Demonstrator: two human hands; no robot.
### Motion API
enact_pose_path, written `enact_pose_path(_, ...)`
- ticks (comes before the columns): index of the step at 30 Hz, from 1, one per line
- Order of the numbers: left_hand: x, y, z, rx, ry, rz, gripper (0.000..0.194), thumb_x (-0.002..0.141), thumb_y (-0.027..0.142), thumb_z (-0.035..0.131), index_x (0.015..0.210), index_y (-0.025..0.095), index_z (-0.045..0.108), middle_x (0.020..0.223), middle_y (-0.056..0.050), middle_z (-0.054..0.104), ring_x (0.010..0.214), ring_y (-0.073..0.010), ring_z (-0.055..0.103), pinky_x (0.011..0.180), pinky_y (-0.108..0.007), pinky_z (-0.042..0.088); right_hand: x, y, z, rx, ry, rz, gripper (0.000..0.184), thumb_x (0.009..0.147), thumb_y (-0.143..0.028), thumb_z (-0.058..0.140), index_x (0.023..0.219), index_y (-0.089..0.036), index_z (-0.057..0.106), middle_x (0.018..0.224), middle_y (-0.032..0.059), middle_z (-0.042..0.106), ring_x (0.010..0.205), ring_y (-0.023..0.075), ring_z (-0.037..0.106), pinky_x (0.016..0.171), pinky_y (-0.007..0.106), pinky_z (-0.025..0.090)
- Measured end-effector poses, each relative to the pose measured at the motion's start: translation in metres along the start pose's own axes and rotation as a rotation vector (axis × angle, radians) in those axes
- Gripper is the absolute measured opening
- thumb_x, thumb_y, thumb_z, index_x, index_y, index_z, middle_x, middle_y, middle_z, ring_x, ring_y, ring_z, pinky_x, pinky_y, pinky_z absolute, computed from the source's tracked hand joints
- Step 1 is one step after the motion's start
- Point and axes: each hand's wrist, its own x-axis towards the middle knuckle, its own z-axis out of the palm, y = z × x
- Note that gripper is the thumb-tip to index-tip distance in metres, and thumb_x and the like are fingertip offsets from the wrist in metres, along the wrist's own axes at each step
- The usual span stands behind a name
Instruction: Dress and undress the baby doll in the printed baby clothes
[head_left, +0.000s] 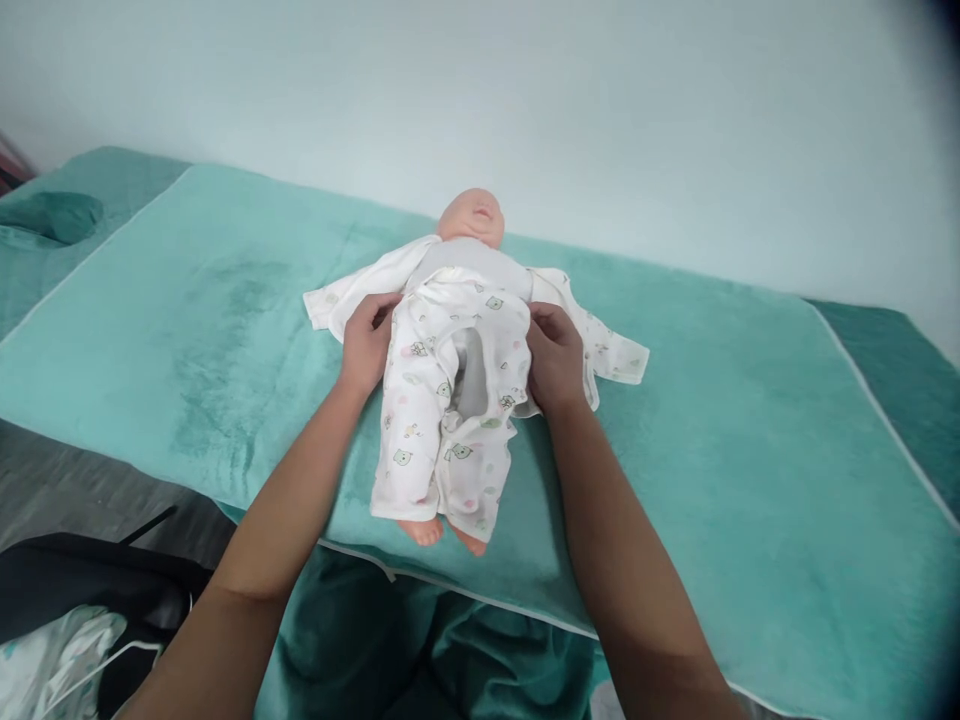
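One baby doll (474, 215) lies face up at the centre of the frame, its single bald head toward the top and its two bare feet (421, 532) poking out at the lower centre. It wears one pair of open-crotch trousers (409, 430), white with green and pink prints, pulled up over its grey cloth torso (469, 258); both legs are on, and the one oval opening between them shows grey cloth. One white baby jacket (615, 352) lies spread open beneath the doll, its two sleeves stretched out, one to the left of centre and one to the right. Two hands are at the trousers. The left hand (367, 340), left of centre, has its fingers half curled against the side of the waist; the right hand (556, 358), right of centre, is bent in likewise at the opposite side, its fingertips partly hidden. Whether either pinches the cloth I cannot tell. Everything rests on one padded bed with a teal plush cover (720, 430), crossed by two pale seams, one toward each side of the frame; one rounded hollow (56, 218) shows at the upper left. One pale wall (600, 120) fills the top. At the lower left are one black object (75, 580), grey flooring (82, 490) and one clear plastic bag (60, 665).
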Motion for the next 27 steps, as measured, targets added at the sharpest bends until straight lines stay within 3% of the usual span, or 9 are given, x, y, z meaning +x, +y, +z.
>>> enact_pose_path(4, 0.014, 0.003, -0.001, 0.058, -0.048, -0.011, 0.018, 0.091, 0.035, 0.064, 0.091, 0.019, 0.074, 0.095, -0.003, 0.075, 0.093, -0.0184, 0.065, 0.088, -0.031, 0.05, 0.007, -0.007, 0.001, -0.048, -0.12, -0.03, 0.019, 0.085, -0.039, 0.076, 0.095, -0.026, 0.066, 0.091, -0.0006, 0.067, 0.085, 0.0172, 0.063, 0.077, 0.031, 0.052)
enact_pose_path(7, 0.028, 0.0, 0.001, 0.104, -0.075, -0.037, 0.019, 0.093, 0.033, 0.059, 0.083, 0.02, 0.069, 0.085, -0.001, 0.069, 0.086, -0.0173, 0.06, 0.081, -0.029, 0.047, 0.017, -0.009, 0.004, -0.111, -0.139, -0.171, 0.025, 0.085, -0.043, 0.078, 0.086, -0.025, 0.06, 0.101, 0.0007, 0.066, 0.094, 0.0179, 0.062, 0.082, 0.032, 0.052)
enact_pose_path(10, 0.037, -0.004, 0.004, 0.082, -0.087, -0.104, 0.019, 0.092, 0.03, 0.059, 0.079, 0.019, 0.065, 0.083, -0.001, 0.067, 0.085, -0.0168, 0.058, 0.076, -0.027, 0.045, 0.034, -0.005, 0.006, -0.193, -0.105, -0.21, 0.03, 0.089, -0.048, 0.074, 0.085, -0.026, 0.055, 0.093, -0.0001, 0.064, 0.088, 0.0176, 0.06, 0.083, 0.033, 0.051)
enact_pose_path(15, 0.035, -0.005, 0.011, 0.033, -0.064, -0.168, 0.017, 0.09, 0.028, 0.058, 0.076, 0.019, 0.062, 0.082, -0.001, 0.066, 0.084, -0.0175, 0.058, 0.073, -0.028, 0.045, 0.062, 0.007, 0.007, -0.426, 0.066, -0.078, 0.03, 0.091, -0.046, 0.072, 0.083, -0.025, 0.053, 0.073, -0.0035, 0.053, 0.069, 0.0164, 0.051, 0.072, 0.034, 0.045)
enact_pose_path(19, 0.03, 0.001, 0.012, 0.064, -0.049, -0.09, 0.014, 0.089, 0.027, 0.056, 0.081, 0.02, 0.065, 0.086, -0.001, 0.069, 0.087, -0.0178, 0.06, 0.08, -0.029, 0.047, 0.056, 0.009, 0.008, -0.314, 0.066, -0.023, 0.028, 0.089, -0.046, 0.073, 0.085, -0.025, 0.056, 0.074, -0.0028, 0.055, 0.07, 0.0172, 0.053, 0.068, 0.033, 0.045)
enact_pose_path(24, 0.034, 0.009, 0.006, 0.134, -0.119, 0.049, 0.009, 0.086, 0.025, 0.062, 0.088, 0.02, 0.069, 0.098, -0.003, 0.072, 0.095, -0.0196, 0.062, 0.089, -0.032, 0.048, 0.042, 0.001, 0.009, -0.221, -0.039, -0.155, 0.021, 0.087, -0.046, 0.073, 0.091, -0.027, 0.066, 0.093, 0.0003, 0.067, 0.089, 0.0197, 0.062, 0.084, 0.036, 0.052)
enact_pose_path(27, 0.041, 0.014, 0.002, 0.087, -0.197, 0.063, 0.009, 0.085, 0.025, 0.067, 0.093, 0.022, 0.07, 0.101, -0.002, 0.072, 0.095, -0.0192, 0.062, 0.089, -0.032, 0.049, 0.046, -0.008, 0.01, -0.284, -0.068, -0.23, 0.022, 0.085, -0.047, 0.075, 0.088, -0.027, 0.066, 0.093, 0.0005, 0.066, 0.087, 0.0196, 0.061, 0.082, 0.035, 0.052)
